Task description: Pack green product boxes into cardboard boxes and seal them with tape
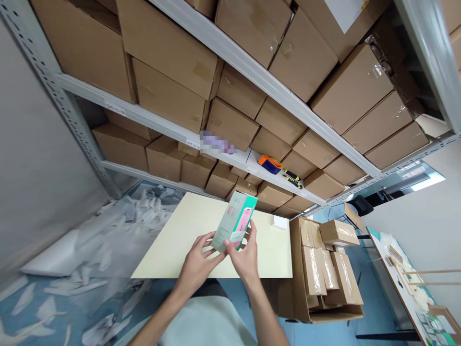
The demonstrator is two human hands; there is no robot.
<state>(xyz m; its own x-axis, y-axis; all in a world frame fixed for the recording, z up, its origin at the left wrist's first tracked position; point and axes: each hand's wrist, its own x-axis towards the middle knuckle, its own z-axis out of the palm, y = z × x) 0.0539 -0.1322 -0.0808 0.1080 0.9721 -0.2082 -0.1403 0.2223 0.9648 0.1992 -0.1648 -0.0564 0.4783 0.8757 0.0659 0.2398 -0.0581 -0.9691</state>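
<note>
Between both hands, above the pale tabletop (169, 240), I hold a slim green-and-grey product box (235, 218) with a pink item pictured on its front. It is tilted, its top leaning to the right. The fingers of my left hand (200, 257) wrap the box's lower left side. My right hand (245, 252) grips the lower right corner, the thumb on the front near a white label. A small white box (280, 222) lies on the table's right side, apart from my hands.
Metal shelving (230, 101) packed with cardboard boxes stands behind the table. A tape dispenser (270, 164) and box cutters (292, 179) rest on a shelf ledge. An open carton (300, 288) of taped boxes adjoins the table's right. Paper scraps (108, 245) cover the floor at left.
</note>
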